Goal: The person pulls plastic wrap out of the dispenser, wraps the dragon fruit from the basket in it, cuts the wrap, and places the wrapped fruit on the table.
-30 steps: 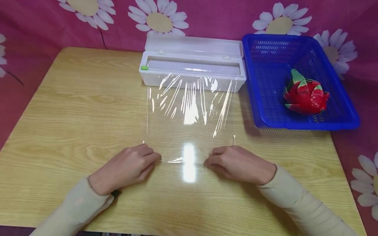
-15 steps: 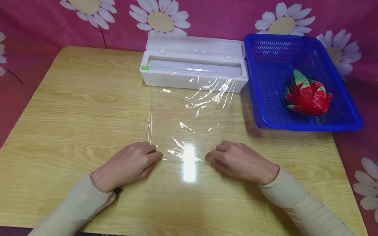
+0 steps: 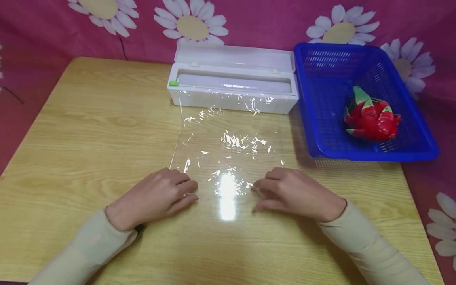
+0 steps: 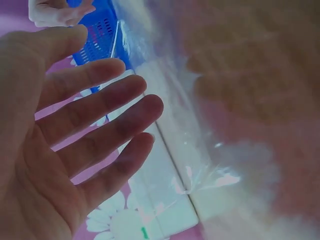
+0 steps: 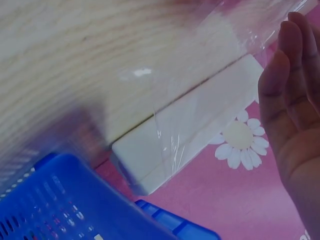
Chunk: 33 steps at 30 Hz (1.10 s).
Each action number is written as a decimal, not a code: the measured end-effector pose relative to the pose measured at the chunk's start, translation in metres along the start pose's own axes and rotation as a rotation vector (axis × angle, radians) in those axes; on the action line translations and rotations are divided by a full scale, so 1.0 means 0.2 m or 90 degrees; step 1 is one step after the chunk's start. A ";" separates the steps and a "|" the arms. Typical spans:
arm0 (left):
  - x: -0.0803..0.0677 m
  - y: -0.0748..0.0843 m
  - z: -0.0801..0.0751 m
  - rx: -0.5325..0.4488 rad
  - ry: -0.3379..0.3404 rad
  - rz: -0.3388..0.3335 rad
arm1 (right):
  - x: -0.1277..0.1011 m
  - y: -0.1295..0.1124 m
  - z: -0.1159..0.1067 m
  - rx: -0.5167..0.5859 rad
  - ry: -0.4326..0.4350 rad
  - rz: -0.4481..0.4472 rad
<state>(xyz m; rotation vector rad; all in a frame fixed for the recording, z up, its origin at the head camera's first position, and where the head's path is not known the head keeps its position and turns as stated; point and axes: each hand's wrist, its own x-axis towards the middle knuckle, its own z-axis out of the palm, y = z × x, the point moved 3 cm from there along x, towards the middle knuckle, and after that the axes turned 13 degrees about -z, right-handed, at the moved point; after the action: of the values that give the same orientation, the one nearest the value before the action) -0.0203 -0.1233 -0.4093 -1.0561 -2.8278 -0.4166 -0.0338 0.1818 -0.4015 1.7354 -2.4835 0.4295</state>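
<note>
A sheet of clear plastic wrap (image 3: 233, 140) stretches from the roll (image 3: 206, 80) in a white wrap dispenser (image 3: 228, 99) over the table, its glints showing wrinkles. My left hand (image 3: 153, 198) is at the sheet's near left corner, fingertips touching the film. In the left wrist view the left-hand fingers (image 4: 115, 100) are spread and fairly straight. At the near right corner is my right hand (image 3: 297, 194), thumb apart from the fingers. The right wrist view shows relaxed right-hand fingers (image 5: 295, 60) close to the film. The dispenser's lid (image 3: 235, 56) is raised at the back.
Right of the dispenser stands a blue plastic basket (image 3: 374, 155), holding a red and green dragon fruit (image 3: 377, 120). A green slider (image 3: 173, 84) sits at the dispenser's left end. Behind the wooden table (image 3: 92, 130) hangs a pink cloth (image 3: 261, 23) with daisies.
Both hands gripped the film's near edge before; now the thumbs have parted from the fingers and the pinch is released. The film has slackened, its long taut creases turning into small scattered wrinkles.
</note>
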 end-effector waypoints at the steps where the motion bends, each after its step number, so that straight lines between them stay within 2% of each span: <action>1: 0.01 -0.01 0.00 -0.005 0.001 0.003 | 0.00 0.01 -0.01 0.001 0.004 0.001; 6: 0.09 -0.05 -0.05 -0.022 0.032 0.014 | -0.02 0.05 -0.07 -0.018 0.022 0.014; 10: 0.18 -0.11 -0.10 -0.029 0.047 -0.005 | -0.02 0.08 -0.16 -0.066 0.049 0.025; 14: 0.25 -0.16 -0.12 -0.055 0.006 -0.055 | -0.01 0.11 -0.27 -0.108 0.091 0.017; 18: 0.28 -0.20 -0.09 -0.079 -0.049 -0.104 | -0.02 0.16 -0.36 -0.109 0.150 0.008; 23: 0.30 -0.25 -0.04 -0.077 -0.076 -0.129 | -0.08 0.24 -0.48 -0.123 0.184 0.034; 27: 0.31 -0.29 0.01 -0.070 -0.095 -0.134 | -0.15 0.31 -0.55 -0.158 0.190 0.078; 33: 0.34 -0.31 0.04 -0.076 -0.103 -0.118 | -0.31 0.46 -0.66 -0.211 0.205 0.186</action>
<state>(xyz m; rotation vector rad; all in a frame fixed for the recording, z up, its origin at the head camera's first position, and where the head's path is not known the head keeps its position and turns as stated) -0.1115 -0.1235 -0.4175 -0.8858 -3.0941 -0.5453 -0.1091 0.3032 -0.3053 1.0925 -2.4046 0.2697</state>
